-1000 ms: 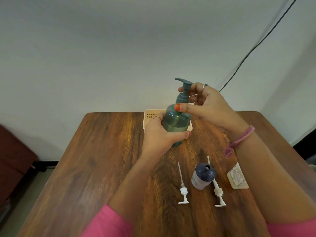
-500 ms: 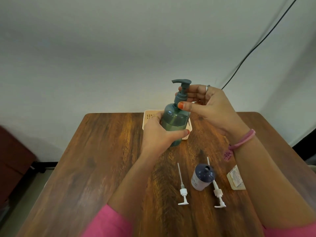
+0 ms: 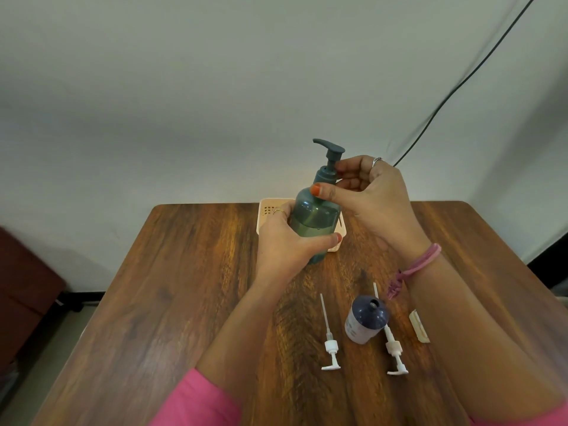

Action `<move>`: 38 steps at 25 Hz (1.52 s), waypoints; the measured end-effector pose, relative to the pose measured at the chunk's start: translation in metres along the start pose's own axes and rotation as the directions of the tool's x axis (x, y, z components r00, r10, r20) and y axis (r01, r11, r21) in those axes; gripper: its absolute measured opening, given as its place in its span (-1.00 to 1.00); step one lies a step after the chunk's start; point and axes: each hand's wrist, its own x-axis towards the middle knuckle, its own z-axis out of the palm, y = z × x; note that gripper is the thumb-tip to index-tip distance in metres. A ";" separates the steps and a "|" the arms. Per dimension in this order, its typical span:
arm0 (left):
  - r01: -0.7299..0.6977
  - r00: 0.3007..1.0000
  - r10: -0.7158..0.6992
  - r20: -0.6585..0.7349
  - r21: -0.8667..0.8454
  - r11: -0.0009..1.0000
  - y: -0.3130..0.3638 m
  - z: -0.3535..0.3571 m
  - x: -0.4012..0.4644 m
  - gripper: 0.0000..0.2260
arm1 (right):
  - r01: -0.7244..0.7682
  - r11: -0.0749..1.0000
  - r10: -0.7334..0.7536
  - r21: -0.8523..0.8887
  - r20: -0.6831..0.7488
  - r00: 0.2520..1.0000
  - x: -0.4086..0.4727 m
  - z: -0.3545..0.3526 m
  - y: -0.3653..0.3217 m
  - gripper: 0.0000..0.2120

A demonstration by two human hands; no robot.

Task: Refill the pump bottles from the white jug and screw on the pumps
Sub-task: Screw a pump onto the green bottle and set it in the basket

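Note:
A grey-green pump bottle (image 3: 313, 219) is held upright above the far middle of the wooden table (image 3: 172, 287). My left hand (image 3: 285, 244) wraps around its body. My right hand (image 3: 365, 192) pinches the collar of its grey-green pump (image 3: 327, 161) between thumb and fingers. Nearer to me stands a dark blue bottle (image 3: 365, 318) with an open neck. Two white pumps lie flat on the table, one (image 3: 329, 342) to its left and one (image 3: 392, 345) to its right. No white jug is in view.
A small cream basket (image 3: 267, 210) stands at the table's far edge behind the held bottle. A flat white packet (image 3: 418, 325) lies partly under my right forearm. A black cable (image 3: 461, 84) runs down the wall. A dark cabinet (image 3: 24, 290) stands left of the table.
The pump's spout has turned a little and my right-hand fingers have shifted on the collar. The bottle sits slightly lower in my left hand. The items on the table have not moved.

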 end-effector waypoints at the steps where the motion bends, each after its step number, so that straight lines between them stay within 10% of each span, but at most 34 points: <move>1: -0.002 1.000 0.002 0.000 0.000 1.000 -0.001 0.000 0.000 -0.43 | -0.003 1.000 0.003 0.003 0.005 1.000 0.000 0.000 -0.001 -0.64; 14: 0.008 1.000 -0.008 0.001 0.001 1.000 0.000 0.001 -0.001 -0.42 | 0.015 1.000 -0.009 -0.027 0.195 0.981 0.003 -0.008 0.006 -0.61; 20: 0.033 0.999 -0.033 -0.008 0.018 0.999 0.000 0.003 -0.004 -0.35 | -0.002 0.996 0.002 -0.086 0.005 1.000 -0.001 0.007 0.009 -0.64; 26: 0.066 0.998 -0.066 -0.002 -0.004 0.998 0.000 0.001 -0.003 -0.37 | 0.028 1.000 -0.030 0.009 0.339 0.940 0.007 -0.020 0.008 -0.65; 32: 0.075 0.997 -0.075 -0.024 0.007 0.997 -0.002 0.002 -0.005 -0.35 | 0.049 0.994 -0.047 -0.097 0.021 0.999 -0.001 0.002 0.012 -0.74; 38: 0.076 0.996 -0.076 -0.054 0.000 0.997 -0.005 0.004 -0.004 -0.36 | 0.024 0.994 -0.022 -0.108 0.019 1.000 -0.004 0.006 0.011 -0.68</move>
